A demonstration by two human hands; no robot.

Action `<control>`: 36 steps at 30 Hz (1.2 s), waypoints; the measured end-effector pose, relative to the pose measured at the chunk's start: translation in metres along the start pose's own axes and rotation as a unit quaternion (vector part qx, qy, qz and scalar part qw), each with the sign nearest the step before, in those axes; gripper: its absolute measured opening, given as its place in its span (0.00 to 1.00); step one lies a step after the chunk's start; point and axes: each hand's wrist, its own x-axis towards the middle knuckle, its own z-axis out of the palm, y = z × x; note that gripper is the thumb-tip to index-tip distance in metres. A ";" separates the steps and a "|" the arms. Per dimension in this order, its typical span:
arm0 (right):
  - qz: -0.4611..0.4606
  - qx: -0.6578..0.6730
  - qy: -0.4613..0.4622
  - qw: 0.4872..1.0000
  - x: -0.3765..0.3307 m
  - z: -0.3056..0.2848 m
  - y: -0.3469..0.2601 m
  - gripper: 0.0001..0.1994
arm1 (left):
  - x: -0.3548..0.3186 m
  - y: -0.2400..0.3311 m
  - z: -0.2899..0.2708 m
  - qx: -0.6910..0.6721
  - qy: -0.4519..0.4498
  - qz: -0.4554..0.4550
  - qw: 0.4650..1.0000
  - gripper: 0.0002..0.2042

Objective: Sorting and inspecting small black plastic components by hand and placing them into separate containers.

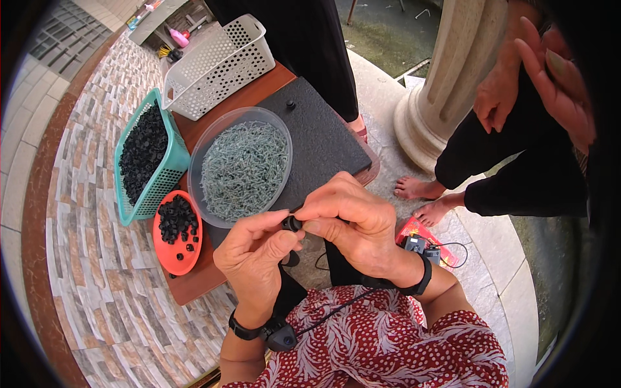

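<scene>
**Both hands pinching one tiny black part**

Head view: the left hand (255, 258) and right hand (352, 223) meet just off the table's (194, 284) near edge, both grips closed on one small black part (292, 224) held between their fingertips. Neither hand is nearer. Its long axis can't be made out. The clear bowl of grey screws (242, 168) sits just beyond.

I see black parts in a teal basket (169, 169) and an orange-red dish (162, 249), grey pins in a clear bowl (200, 145), a white basket (217, 61), and a red, white-patterned sleeve (401, 343).
</scene>
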 end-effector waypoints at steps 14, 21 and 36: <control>-0.029 -0.052 -0.005 0.998 0.003 -0.001 0.006 0.09 | 0.011 -0.008 -0.004 -0.269 -0.039 -0.231 0.934 0.14; 0.003 -0.028 -0.009 1.000 0.001 0.000 0.008 0.09 | 0.010 -0.012 -0.005 -0.245 -0.043 -0.222 0.943 0.14; 0.008 -0.009 -0.006 1.000 -0.001 0.003 0.011 0.06 | 0.002 -0.008 0.009 -0.048 0.023 -0.081 0.995 0.14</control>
